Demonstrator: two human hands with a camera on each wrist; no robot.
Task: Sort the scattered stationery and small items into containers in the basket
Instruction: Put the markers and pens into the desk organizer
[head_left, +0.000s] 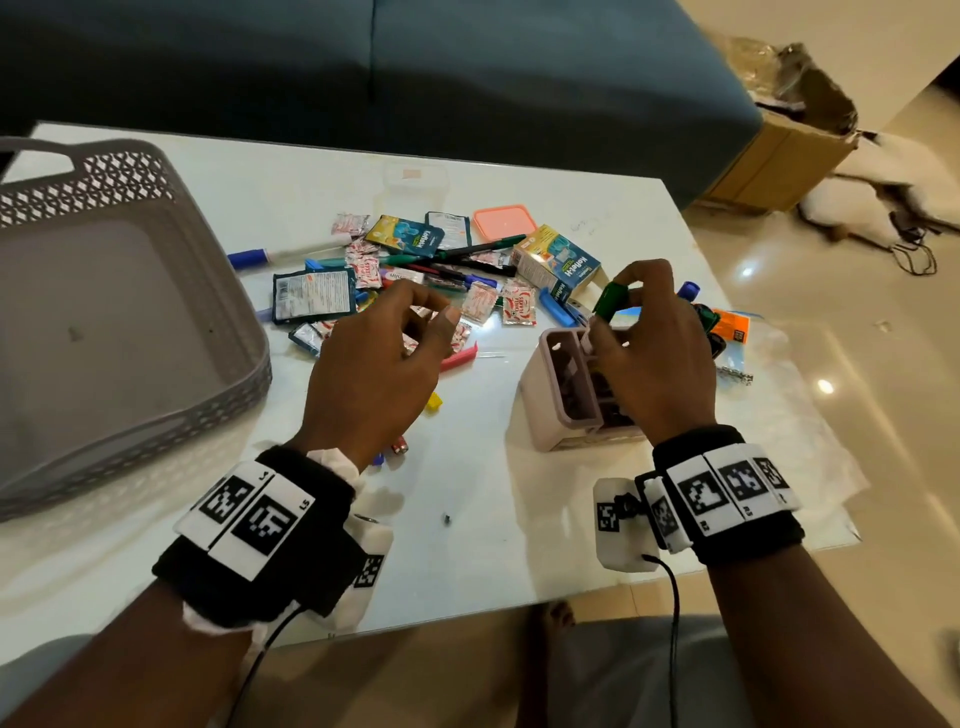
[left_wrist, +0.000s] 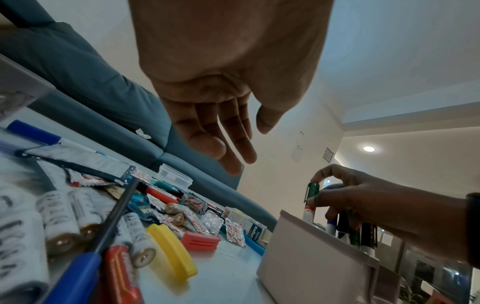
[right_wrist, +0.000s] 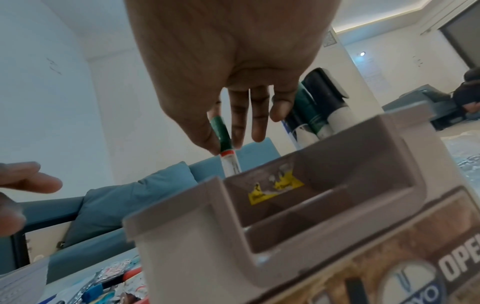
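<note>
Right hand (head_left: 657, 353) pinches the cap of a green-capped marker (left_wrist: 312, 195), long axis near vertical, its lower end entering the pink organiser (head_left: 571, 395) directly beneath the hand. Other markers stand in the organiser's compartment beyond it. Left hand (head_left: 379, 358), fingers relaxed and holding nothing, hovers left of the organiser over the scattered sachets (head_left: 478, 301); the basket (head_left: 130, 332) lies farther left.

Head cam looks down over my table (head_left: 519, 519); both wrist cams sit low, close, facing up along my palms, sharing the organizer (left_wrist: 311, 267) and sofa (right_wrist: 130, 205).
</note>
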